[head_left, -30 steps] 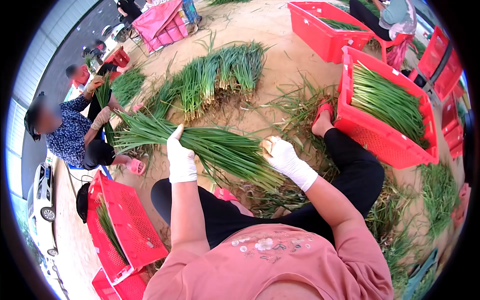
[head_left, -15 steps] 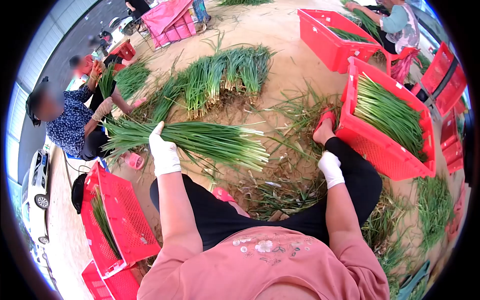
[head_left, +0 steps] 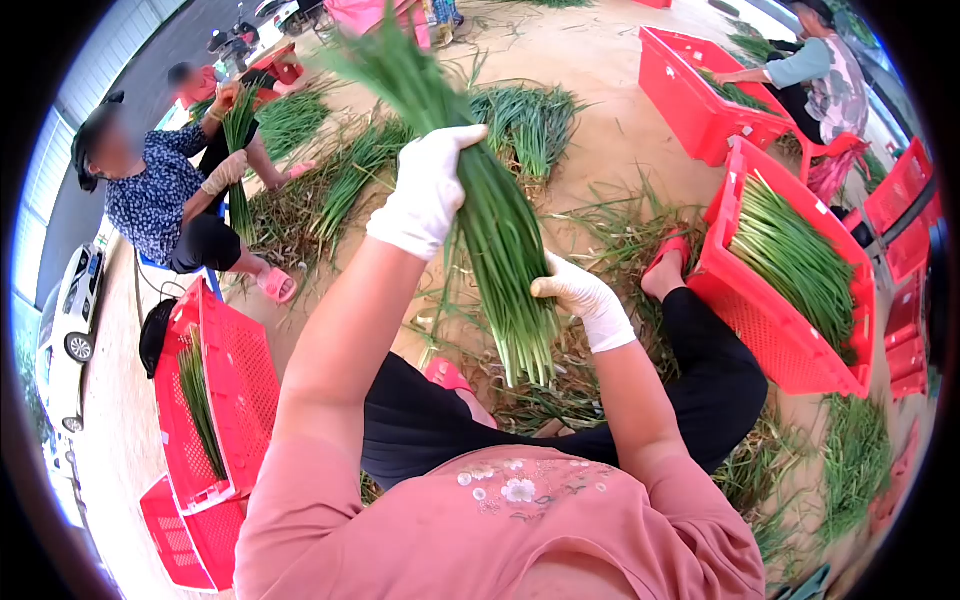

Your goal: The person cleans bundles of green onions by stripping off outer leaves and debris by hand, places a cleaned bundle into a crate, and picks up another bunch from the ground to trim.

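A bunch of long green chives (head_left: 505, 250) is held up before me, pale stem ends down and leafy tips up and to the left. My left hand (head_left: 425, 190), in a white glove, is closed around its upper part. Lower down, at the bunch's right side, my gloved right hand (head_left: 582, 295) grips it with the thumb in front; its other fingers are partly hidden. Behind the bunch, more chives (head_left: 530, 115) lie in a row on the ground.
A red crate (head_left: 790, 355) full of chives stands at my right, another red crate (head_left: 245, 385) at my left. Loose leaf scraps (head_left: 640, 235) litter the ground. A person (head_left: 160, 190) at the left holds chives; another person (head_left: 825, 85) sits at the upper right beside a crate.
My left hand has lifted the bunch and turned it from lying sideways to steeply upright. My right hand has come from beside my right knee onto the bunch's lower part.
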`<state>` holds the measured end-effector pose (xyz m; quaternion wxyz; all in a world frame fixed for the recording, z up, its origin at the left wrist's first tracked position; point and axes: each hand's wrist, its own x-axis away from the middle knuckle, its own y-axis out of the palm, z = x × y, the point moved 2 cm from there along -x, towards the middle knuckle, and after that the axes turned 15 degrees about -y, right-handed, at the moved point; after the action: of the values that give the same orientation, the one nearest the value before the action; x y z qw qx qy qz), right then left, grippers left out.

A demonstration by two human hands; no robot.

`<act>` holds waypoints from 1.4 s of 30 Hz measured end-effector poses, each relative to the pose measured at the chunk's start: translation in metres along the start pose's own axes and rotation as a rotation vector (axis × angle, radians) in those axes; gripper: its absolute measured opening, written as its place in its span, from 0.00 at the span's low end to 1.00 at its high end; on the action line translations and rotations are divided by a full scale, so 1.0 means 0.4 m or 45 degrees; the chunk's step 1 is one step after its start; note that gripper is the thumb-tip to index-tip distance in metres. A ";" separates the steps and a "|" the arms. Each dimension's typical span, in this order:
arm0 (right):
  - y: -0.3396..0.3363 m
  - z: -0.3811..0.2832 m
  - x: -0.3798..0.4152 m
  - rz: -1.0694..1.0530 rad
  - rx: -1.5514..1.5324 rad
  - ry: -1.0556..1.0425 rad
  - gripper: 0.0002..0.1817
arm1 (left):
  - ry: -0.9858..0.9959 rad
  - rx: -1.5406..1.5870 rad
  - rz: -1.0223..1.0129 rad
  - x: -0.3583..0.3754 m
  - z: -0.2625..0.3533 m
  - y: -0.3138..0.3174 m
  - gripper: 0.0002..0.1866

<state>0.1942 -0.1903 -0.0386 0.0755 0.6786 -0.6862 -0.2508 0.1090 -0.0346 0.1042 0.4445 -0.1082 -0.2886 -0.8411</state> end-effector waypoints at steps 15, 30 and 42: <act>-0.153 0.114 0.157 0.646 -0.545 -0.461 0.40 | 0.114 -1.218 -0.218 -0.140 -0.212 0.315 0.38; -0.224 0.173 0.100 0.531 -0.984 -0.489 0.37 | -0.600 -0.562 -0.521 0.116 -0.635 -0.125 0.71; -0.354 0.301 0.173 1.588 -0.212 -0.127 0.45 | -0.359 -0.657 0.215 0.009 -0.797 -0.206 0.23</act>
<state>0.2627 -0.2214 -0.2223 0.2280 0.1304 -0.9336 -0.2437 0.0642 -0.1864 -0.1845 0.4263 -0.3569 -0.1141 -0.8233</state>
